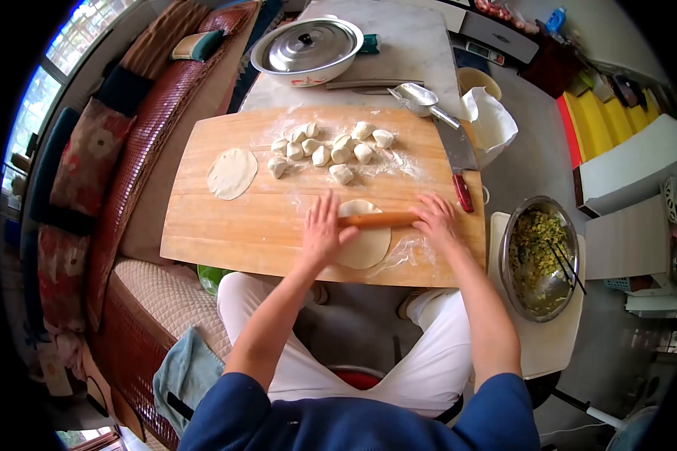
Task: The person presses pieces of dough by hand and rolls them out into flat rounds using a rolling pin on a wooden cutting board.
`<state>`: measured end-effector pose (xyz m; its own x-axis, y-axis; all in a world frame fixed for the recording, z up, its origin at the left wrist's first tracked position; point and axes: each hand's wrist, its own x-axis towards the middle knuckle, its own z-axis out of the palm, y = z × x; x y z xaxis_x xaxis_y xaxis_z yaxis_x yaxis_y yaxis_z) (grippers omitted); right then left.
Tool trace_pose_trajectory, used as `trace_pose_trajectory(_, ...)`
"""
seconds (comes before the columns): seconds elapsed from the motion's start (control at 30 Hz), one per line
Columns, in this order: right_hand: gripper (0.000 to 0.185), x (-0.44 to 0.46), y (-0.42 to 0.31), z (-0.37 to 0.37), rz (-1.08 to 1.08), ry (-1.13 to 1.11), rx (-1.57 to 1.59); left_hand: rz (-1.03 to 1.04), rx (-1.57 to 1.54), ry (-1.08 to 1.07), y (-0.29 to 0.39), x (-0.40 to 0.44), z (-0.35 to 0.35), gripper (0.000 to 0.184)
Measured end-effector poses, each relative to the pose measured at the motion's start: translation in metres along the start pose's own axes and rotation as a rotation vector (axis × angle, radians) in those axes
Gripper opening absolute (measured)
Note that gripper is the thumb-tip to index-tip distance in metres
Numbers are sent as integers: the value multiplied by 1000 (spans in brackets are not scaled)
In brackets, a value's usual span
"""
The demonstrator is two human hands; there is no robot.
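Observation:
A wooden rolling pin (381, 219) lies across a thin round of dough (365, 249) near the front of the wooden board (233, 233). My left hand (325, 231) is on the pin's left end, its fingers reaching forward and its thumb on the near side. At the other end, my right hand (438, 221) holds the pin with its fingers over it. Both hands partly hide the pin's ends. Behind them sit several floured dough pieces (341, 154). Another flat dough wrapper (232, 174) rests at the board's left.
A cleaver with a red handle (462, 193) lies along the board's right edge. Beyond it are a metal scoop (417, 96) and a flour bag (492, 124). A lidded basin (308, 75) stands at the back. To the right, a steel bowl (510, 279) holds chopped filling and chopsticks.

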<state>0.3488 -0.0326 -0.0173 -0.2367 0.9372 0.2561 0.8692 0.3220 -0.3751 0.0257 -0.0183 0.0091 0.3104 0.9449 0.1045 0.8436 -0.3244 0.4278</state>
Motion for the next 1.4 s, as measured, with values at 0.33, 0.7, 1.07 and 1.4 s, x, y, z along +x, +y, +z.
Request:
trace_pose_trajectory(0.33,45,-2,-8,-25,-74,5,-12,57,64,18,16,-38,7,99)
trace_pose_trajectory(0.7,42,-61,-13,-64,9,-161,163,334,-121,-308,61,-102,-25,88)
trace_pose_trajectory(1.07,37,-44,12,-7,408,408,46,-227,-128,43,20,16,-3,56)
trace_pose_trajectory(1.4,37,-46,-1,2,359,476,-22,-211,-208,-46,21,31,2,29)
